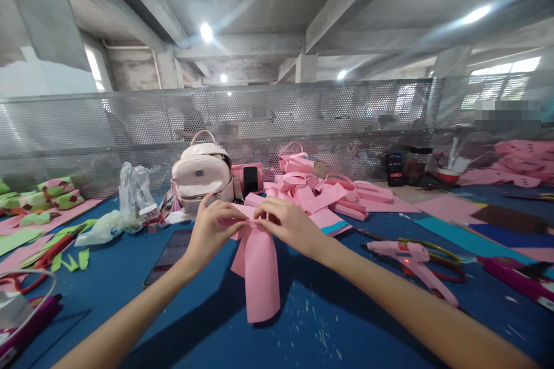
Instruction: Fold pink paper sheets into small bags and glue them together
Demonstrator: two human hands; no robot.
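Observation:
Both hands meet at the middle of the view, above the blue tabletop (208, 311). My left hand (214, 224) pinches the top of a pink sheet strip (262, 276), which looks like felt or foam. From the right, my right hand (288, 222) pinches the same gathered top edge. The strip hangs down below the fingers, and a second pink flap shows behind it on the left. How the pieces join is hidden by my fingertips. Just beyond my hands lies a heap of pink cut pieces (303, 187).
A white backpack (201, 175) stands behind my left hand, with a tablet (171, 253) nearer. At the right lie a pink glue gun (411, 259) and scissors (445, 265). Red-handled scissors (47, 256) and green scraps (82, 259) lie left. A perforated metal screen (268, 115) runs behind.

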